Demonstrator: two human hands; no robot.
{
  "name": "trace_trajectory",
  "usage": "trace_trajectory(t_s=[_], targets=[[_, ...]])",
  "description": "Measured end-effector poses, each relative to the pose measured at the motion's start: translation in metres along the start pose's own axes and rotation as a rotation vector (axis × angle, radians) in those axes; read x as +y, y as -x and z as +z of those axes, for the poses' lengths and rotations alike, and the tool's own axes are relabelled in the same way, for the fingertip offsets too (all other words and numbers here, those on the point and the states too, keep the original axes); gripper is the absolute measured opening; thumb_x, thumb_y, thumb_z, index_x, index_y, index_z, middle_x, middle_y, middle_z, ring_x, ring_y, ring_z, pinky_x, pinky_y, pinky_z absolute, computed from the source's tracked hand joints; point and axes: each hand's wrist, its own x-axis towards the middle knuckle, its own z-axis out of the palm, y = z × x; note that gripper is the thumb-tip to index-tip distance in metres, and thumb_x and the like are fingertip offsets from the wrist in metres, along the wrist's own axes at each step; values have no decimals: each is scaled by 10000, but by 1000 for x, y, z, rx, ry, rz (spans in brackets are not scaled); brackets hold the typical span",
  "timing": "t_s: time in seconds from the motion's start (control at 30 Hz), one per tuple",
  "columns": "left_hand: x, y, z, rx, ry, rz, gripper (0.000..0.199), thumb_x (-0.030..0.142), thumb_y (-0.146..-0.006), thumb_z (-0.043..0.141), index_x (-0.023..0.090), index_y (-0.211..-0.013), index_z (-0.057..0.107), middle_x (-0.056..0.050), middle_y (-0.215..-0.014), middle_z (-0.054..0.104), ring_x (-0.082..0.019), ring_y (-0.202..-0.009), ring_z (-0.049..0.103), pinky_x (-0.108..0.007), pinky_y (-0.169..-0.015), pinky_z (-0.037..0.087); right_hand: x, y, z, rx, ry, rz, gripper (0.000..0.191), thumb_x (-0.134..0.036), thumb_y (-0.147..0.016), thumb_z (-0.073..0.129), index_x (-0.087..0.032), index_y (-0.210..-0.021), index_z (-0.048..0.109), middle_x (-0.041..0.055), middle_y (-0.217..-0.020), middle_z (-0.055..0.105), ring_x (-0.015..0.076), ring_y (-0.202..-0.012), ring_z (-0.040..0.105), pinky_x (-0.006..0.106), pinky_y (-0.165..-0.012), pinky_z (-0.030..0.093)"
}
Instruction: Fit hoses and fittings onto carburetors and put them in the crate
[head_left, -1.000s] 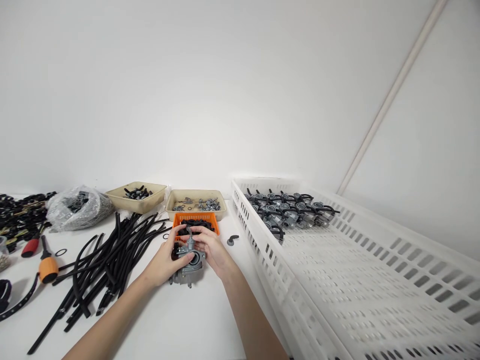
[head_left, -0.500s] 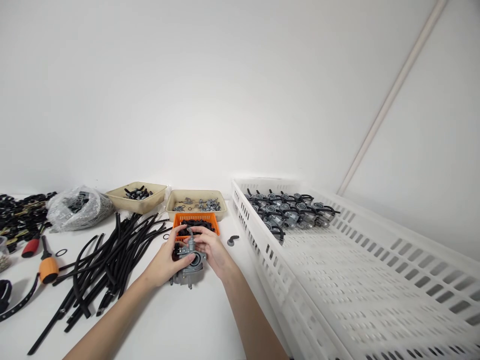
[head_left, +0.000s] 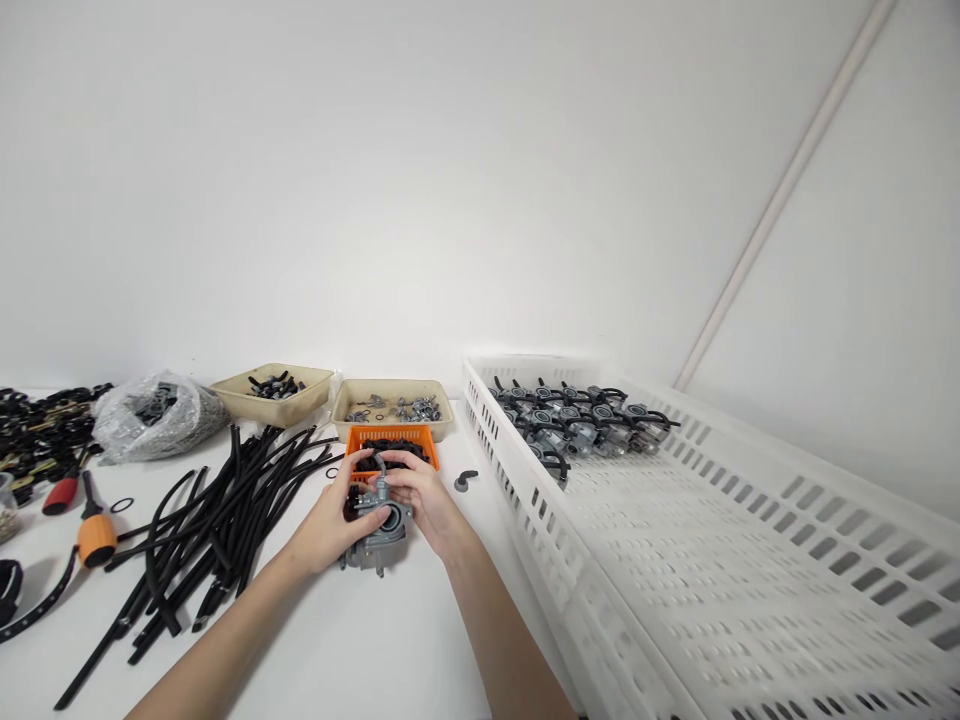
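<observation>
a white wall stands behind a white worktable [head_left: 337, 645], where a long, slotted white crate [head_left: 675, 570] fills the right side, its far end holding rows of grey carburetors [head_left: 581, 425] with black tubes. a loose heap of black hoses [head_left: 244, 510] spreads across the left, near a clear plastic bag [head_left: 161, 420] of small parts and a dark pile of parts [head_left: 45, 430] at the far left. two tan trays [head_left: 442, 428] of small fittings sit along the wall, with an orange basket [head_left: 429, 437] of black pieces just in front of the right-hand one. before the basket, the left hand [head_left: 326, 525] clamps a grey carburetor [head_left: 386, 540], thumb across its front near the round opening, fingers bent over its far side. the right hand [head_left: 431, 500] curves around the other side, fingertips closed at the upright stem on top. an orange-handled screwdriver [head_left: 97, 540] lies left of the hoses, beside a red handle [head_left: 61, 495]. a small grey elbow piece [head_left: 466, 480] rests between basket and crate; a thin black ring [head_left: 121, 505] lies near the screwdriver.
</observation>
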Motion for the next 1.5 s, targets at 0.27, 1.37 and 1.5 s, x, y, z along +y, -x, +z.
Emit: trace_trajectory(t_s=[0.27,1.37,1.5], targets=[[3,0,0,4,-1,-10,681,385,-820,639,192,-1364,277,-88,-1033,647,-273,-1009,625,-408,-871,482,2,-1,-2,14,14,-18,401,-160,-558,742,-196,-947,650,-7,-778,691,170,-776,668,281,-737,435],[0,0,-1,1,15,59,694,331,-815,656,197,-1384,284,-135,-1292,568,-285,-1121,592,-444,-984,440,6,-4,-2,42,105,-82,527,-255,-442,903,-207,-912,670,-72,-645,545,136,-671,572,317,-765,447],[0,0,-1,4,17,60,702,343,-809,665,198,-1385,291,-132,-1281,581,-287,-1119,595,-433,-979,443,6,-4,-1,38,101,-85,515,-244,-442,904,-207,-902,675,-80,-627,532,129,-652,562,313,-761,444]])
